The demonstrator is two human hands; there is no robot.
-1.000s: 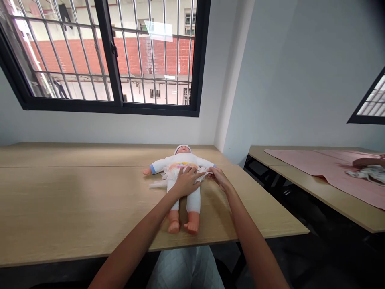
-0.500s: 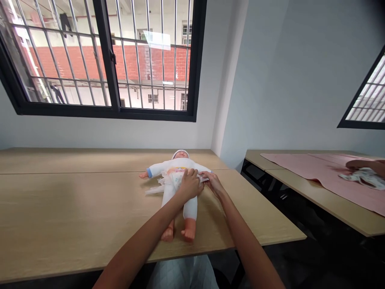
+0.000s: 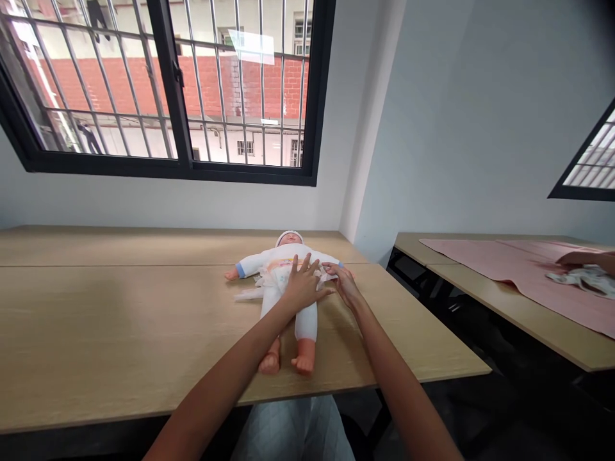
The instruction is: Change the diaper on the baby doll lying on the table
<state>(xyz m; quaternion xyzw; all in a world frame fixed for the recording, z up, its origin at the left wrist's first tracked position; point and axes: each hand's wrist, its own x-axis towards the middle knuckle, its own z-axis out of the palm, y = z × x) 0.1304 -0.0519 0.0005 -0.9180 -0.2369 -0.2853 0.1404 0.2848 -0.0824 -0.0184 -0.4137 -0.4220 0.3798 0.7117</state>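
Pale walls [image 3: 432, 128] meet in a corner behind a long light-wood table [image 3: 120, 333], with a dark-framed sliding window [image 3: 180, 96] above it and bars and red brick outside. A second wooden table [image 3: 480, 291] stands apart at the right, partly covered by a pink sheet [image 3: 504, 259]. The person's light quilted trousers [image 3: 298, 429] show beneath the near table edge. On that table, near its right end, a baby doll [image 3: 293, 254] lies on its back in a white outfit, head toward the window and bare feet toward the person. A white disposable diaper [image 3: 279, 275] sits across its hips, over the clothing; a loose white strip sticks out onto the wood at the left. On the pink sheet, a co-worker's hand [image 3: 581, 257] is at a pale patterned cloth [image 3: 583, 278]. The left hand [image 3: 303, 285] lies over the diaper's front, fingers spread. The right hand [image 3: 346, 285], fingers bent, is at its right edge; whether they pinch it, I cannot tell. A white cap [image 3: 289, 233] covers the doll's head, and blue cuffs [image 3: 239, 269] end its sleeves.
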